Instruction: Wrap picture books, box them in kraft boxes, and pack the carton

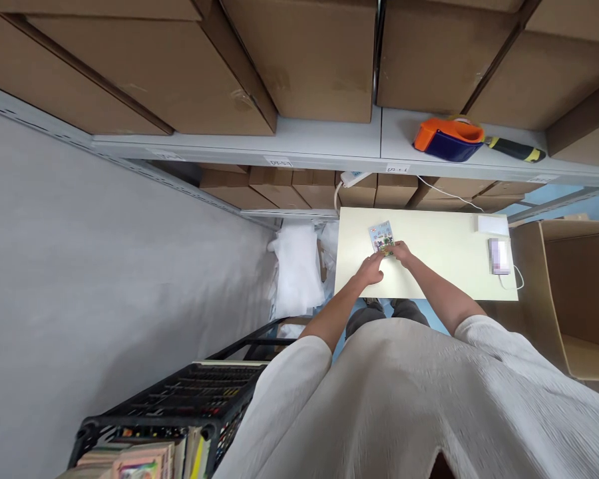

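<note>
A small thin book (381, 235) with a light blue illustrated cover lies at a slight tilt over the left part of a pale yellow table (444, 256). My left hand (370, 269) grips its lower edge, thumb apart from the other fingers. At the lower right corner, my right hand (400, 252) has its fingers closed on the same book. The fingertips partly cover the bottom of the cover, and its small print is too fine to read.
A phone (498, 256) with a cable and a white box (492, 225) sit at the table's right end. Shelves above hold cardboard boxes (299, 60), a tape dispenser (449, 140) and a yellow-black knife (516, 150). An open carton (579, 293) stands right; a black crate (180, 392) of books, lower left.
</note>
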`<state>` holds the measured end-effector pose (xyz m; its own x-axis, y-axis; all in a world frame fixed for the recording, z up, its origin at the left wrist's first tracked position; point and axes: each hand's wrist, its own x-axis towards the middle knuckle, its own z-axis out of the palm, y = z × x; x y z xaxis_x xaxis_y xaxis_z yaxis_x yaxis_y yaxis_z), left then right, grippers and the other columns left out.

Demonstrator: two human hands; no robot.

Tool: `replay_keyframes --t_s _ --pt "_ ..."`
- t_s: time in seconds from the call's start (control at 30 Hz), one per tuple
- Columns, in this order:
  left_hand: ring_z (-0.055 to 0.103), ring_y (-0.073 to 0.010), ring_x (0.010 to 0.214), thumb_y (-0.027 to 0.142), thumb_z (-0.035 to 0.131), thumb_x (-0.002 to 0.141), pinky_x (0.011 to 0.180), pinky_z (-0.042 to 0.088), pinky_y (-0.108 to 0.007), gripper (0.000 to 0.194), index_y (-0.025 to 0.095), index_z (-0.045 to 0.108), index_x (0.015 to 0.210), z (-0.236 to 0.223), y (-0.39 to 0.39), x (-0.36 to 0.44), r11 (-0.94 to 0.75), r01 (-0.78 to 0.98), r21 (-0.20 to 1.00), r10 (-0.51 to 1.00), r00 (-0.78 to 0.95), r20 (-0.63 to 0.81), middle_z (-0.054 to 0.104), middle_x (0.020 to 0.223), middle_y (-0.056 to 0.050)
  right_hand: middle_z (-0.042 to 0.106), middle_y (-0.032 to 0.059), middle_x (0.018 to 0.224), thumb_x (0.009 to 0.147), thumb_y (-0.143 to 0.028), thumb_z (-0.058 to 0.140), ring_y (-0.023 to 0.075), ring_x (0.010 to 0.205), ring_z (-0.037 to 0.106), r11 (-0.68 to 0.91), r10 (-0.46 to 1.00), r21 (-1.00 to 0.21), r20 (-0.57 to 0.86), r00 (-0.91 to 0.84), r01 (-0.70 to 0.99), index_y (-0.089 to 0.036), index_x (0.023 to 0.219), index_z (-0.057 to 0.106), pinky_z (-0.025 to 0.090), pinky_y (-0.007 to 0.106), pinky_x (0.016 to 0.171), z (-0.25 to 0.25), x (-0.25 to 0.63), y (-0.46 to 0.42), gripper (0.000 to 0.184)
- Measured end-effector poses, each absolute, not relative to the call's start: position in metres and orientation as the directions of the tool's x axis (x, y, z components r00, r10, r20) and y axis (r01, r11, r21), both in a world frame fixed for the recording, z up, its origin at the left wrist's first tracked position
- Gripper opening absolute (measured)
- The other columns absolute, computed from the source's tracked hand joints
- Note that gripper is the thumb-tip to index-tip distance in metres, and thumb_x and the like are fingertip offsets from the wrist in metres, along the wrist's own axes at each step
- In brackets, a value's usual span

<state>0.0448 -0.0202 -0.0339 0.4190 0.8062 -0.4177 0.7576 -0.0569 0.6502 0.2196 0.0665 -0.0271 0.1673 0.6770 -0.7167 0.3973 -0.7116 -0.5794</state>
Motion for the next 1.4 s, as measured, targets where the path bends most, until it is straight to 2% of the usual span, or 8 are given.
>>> replay_keyframes --t_s 0.2,0.37,0.5,0.6,0.8,1.0,1.2,1.4 --pt "0.033 -0.0303 0.173 0.018 0.062 0.092 0.142 0.032 -0.045 0.096 0.019 0.026 0.182 -0.035 -0.022 0.046 -0.064 0.733 0.677 0.818 0.427 -0.385 0.036 0.185 -0.011 0.072 0.0008 0.083 0.080 -0.037 0.080 0.0168 0.078 0.063 -0.707 0.656 -0.567 -0.749 0.095 0.423 -0.023 0.091 0.063 0.046 0.026 0.067 -0.022 0.234 0.064 0.025" --pt "0.040 -0.0278 0.170 0.017 0.056 0.098 0.140 0.036 -0.040 0.087 0.020 0.029 0.181 -0.034 -0.018 0.049 0.020 0.712 0.702 0.804 0.406 -0.434 0.037 0.185 -0.008 0.074 0.0027 0.084 0.082 -0.030 0.079 0.0184 0.078 0.064 -0.630 0.728 -0.529 -0.657 0.195 0.569 -0.024 0.081 0.062 0.046 0.028 0.067 -0.009 0.256 0.069 0.018" --pt "0.042 -0.0247 0.168 0.017 0.050 0.103 0.141 0.034 -0.040 0.077 0.019 0.037 0.178 -0.029 -0.010 0.054 0.066 0.700 0.711 0.849 0.335 -0.409 0.044 0.182 -0.009 0.079 0.0062 0.102 0.088 -0.033 0.073 0.0218 0.087 0.069 -0.510 0.842 -0.540 -0.475 0.258 0.669 -0.025 0.094 0.064 0.049 0.029 0.072 0.007 0.266 0.066 0.013" --pt "0.046 -0.0242 0.166 0.015 0.049 0.105 0.141 0.036 -0.043 0.071 0.019 0.042 0.176 -0.026 -0.006 0.054 0.114 0.687 0.717 0.891 0.248 -0.380 0.051 0.177 -0.011 0.079 0.0053 0.108 0.092 -0.037 0.067 0.0228 0.086 0.069 -0.337 0.919 -0.556 -0.371 0.136 0.760 -0.026 0.109 0.064 0.052 0.032 0.078 0.012 0.261 0.049 0.020" --pt "0.063 -0.0252 0.152 0.013 0.048 0.108 0.130 0.051 -0.045 0.072 0.023 0.035 0.178 -0.028 -0.012 0.047 0.318 0.575 0.753 0.893 0.086 -0.442 0.064 0.166 -0.012 0.076 0.0115 0.125 0.098 -0.040 0.058 0.0261 0.103 0.072 -0.117 0.901 -0.612 -0.396 -0.176 0.782 -0.022 0.121 0.069 0.059 0.038 0.094 -0.008 0.236 0.017 0.030" --pt "0.058 -0.0258 0.157 0.008 0.052 0.100 0.133 0.047 -0.042 0.071 0.019 0.051 0.170 -0.032 -0.024 0.037 0.396 0.522 0.755 0.860 0.077 -0.504 0.061 0.169 -0.010 0.074 0.0131 0.136 0.094 -0.023 0.062 0.0268 0.120 0.072 -0.174 0.884 -0.551 -0.453 -0.118 0.816 -0.019 0.130 0.075 0.058 0.039 0.108 -0.032 0.236 0.018 0.038" --pt "0.055 -0.0299 0.160 0.009 0.058 0.097 0.136 0.042 -0.044 0.072 0.018 0.053 0.169 -0.032 -0.034 0.037 0.274 0.627 0.729 0.850 0.196 -0.488 0.056 0.173 -0.011 0.075 0.0127 0.144 0.096 -0.024 0.064 0.0284 0.130 0.071 -0.177 0.848 -0.522 -0.511 -0.140 0.834 -0.019 0.141 0.073 0.055 0.040 0.116 -0.036 0.247 0.015 0.045" --pt "0.056 -0.0327 0.158 0.007 0.061 0.094 0.135 0.043 -0.044 0.074 0.015 0.055 0.167 -0.033 -0.030 0.044 0.211 0.695 0.687 0.847 0.220 -0.484 0.055 0.173 -0.015 0.074 0.0109 0.148 0.096 -0.029 0.067 0.0282 0.134 0.071 -0.259 0.825 -0.524 -0.557 -0.096 0.811 -0.022 0.146 0.071 0.054 0.042 0.118 -0.039 0.248 0.018 0.050"
